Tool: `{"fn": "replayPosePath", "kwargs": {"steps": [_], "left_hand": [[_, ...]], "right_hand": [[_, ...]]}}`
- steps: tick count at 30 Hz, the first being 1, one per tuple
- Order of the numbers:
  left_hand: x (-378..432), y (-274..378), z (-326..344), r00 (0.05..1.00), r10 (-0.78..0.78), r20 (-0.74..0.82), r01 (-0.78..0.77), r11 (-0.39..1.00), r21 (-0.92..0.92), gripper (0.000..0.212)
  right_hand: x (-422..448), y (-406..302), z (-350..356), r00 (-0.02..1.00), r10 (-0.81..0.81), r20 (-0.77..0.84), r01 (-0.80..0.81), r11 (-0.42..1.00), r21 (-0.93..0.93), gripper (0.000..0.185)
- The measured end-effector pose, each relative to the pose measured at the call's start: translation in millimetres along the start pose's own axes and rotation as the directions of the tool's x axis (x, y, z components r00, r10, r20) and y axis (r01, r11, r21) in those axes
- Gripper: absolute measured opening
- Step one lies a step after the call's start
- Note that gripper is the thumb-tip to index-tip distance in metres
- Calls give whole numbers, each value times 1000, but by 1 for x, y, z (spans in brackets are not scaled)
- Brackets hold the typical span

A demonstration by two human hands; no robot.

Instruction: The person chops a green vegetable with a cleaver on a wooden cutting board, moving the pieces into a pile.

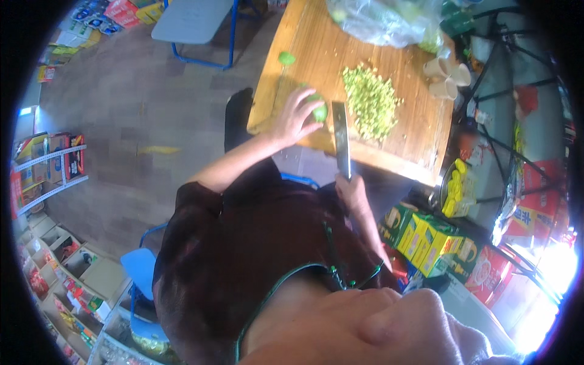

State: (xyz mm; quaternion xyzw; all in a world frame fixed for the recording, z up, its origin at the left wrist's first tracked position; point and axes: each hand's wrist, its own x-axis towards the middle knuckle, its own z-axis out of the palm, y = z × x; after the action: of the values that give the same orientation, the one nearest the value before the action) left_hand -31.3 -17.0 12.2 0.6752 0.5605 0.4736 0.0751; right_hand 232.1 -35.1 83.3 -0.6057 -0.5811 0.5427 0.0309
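My left hand (296,116) grips a round green vegetable (320,112) near the front left of a wooden table (305,36). In my right hand (352,194) is a knife with a broad blade (340,132), its edge-on blade reaching over the table's front edge, just right of the vegetable and apart from it. Beyond the blade lies a heap of chopped pale-green pieces (372,100) on the wood. A small green piece (287,58) rests by itself near the table's left edge.
Clear plastic bags (383,23) holding something green sit at the table's far side. Several paper cups (442,89) stand at its right edge. A folding chair (194,20) is beyond the table. Green and yellow boxes (426,244) are stacked at my right, near dark metal bars (492,146).
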Motion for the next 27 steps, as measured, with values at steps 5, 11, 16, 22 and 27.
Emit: {"fn": "replayPosePath", "kwargs": {"steps": [5,11,16,22,27], "left_hand": [[4,1,-4,999,16,-34,-16,1000,-4,68],[9,2,-6,993,16,-115,-18,1000,-20,75],[-4,4,-10,991,-36,-132,43,998,51,75],[-17,8,-10,998,-66,-6,66,987,145,67],[-4,15,-9,992,-82,99,58,973,225,48]], "right_hand": [[2,-2,4,998,59,12,-59,997,39,25],[5,6,5,999,36,19,-36,999,30,23],[4,1,5,1000,27,1,-27,999,17,21],[1,2,3,999,36,33,-38,995,88,22],[0,-16,-17,996,-2,91,7,998,-60,32]]}}
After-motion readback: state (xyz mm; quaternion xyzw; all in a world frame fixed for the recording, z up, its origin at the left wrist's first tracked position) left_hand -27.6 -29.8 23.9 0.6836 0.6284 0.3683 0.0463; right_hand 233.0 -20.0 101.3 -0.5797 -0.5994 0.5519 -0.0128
